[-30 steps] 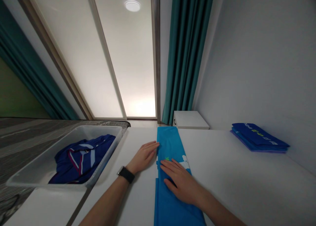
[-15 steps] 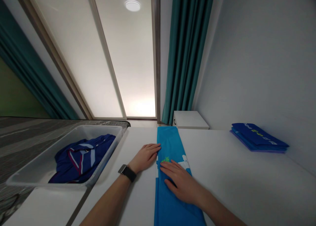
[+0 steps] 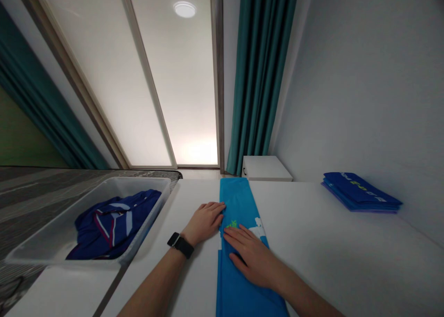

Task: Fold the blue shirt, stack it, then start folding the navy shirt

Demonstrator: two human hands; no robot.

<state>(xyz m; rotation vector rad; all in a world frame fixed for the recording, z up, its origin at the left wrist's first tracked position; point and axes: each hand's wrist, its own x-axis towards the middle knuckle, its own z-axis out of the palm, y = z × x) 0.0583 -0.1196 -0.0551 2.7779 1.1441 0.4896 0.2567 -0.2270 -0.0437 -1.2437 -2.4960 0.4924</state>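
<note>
Smoothing step: right hand (image 3: 250, 256) flat on the folded shirt (image 3: 239, 198), left hand (image 3: 204, 220) touching its edge; all fingers released, grasping nothing.

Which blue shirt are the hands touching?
The light blue one, folded into a long strip: left hand at its edge, right hand flat on it. The crumpled dark blue one in the tray and the folded dark stack lie apart.

- A white table (image 3: 329, 243) is running from the near edge back to the wall.
- A light blue garment (image 3: 239, 201), folded into a long strip, is lying flat down its middle.
- A stack of dark blue folded clothes (image 3: 360, 198) is sitting at the far right, near the wall.
- A white tray (image 3: 55, 243) is resting on its left side.
</note>
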